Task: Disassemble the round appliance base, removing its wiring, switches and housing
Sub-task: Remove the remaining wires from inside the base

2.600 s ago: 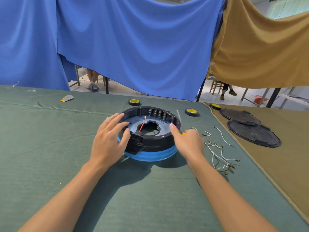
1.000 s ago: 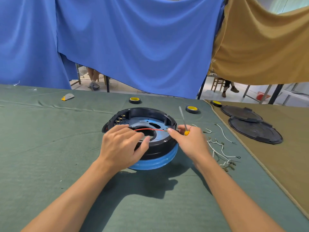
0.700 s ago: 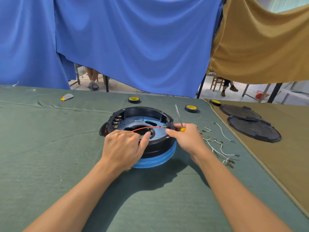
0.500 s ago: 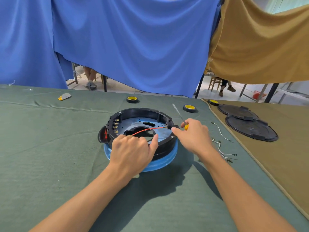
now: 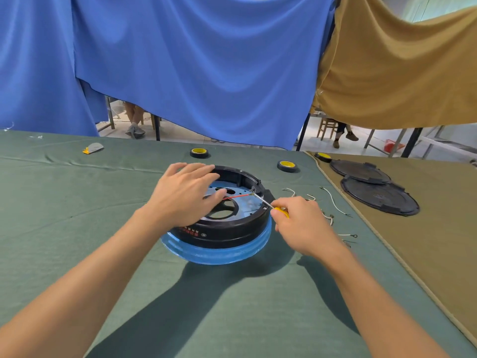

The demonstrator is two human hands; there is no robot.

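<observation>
Round base sits on the green table, roughly midway between the left and right edges and nearer the far edge. It is a black plastic ring, open side up, with a pale metal plate inside and a blue band round its foot, touching the cloth

Left hand lies palm down over the far-left part of the ring, fingers straight and a little spread. The thumb reaches inward to the loose end of the red wire; cannot tell whether it pins the wire or only rests beside it

Right hand is at the right side of the ring, fingers curled round the yellow handle of a small screwdriver, thumb and forefinger pinching close to the shaft. The blade tip is at the terminal on the inner right wall, where the red wire ends

Handling, as I judge it: the ring looks stiff and light enough to skate on the cloth under a sideways push, so it wants a flat hand on the rim opposite the tool. The blue band looks smooth and possibly slippery, a poor place to grip. The wire is thin and limp; best taken near its metal end, not mid-length. The terminal tab looks small and easy to bend

Loose white wires lie near the right edge. Tape rolls sit along the far edge. Two black lids rest on the tan table alongside
</observation>
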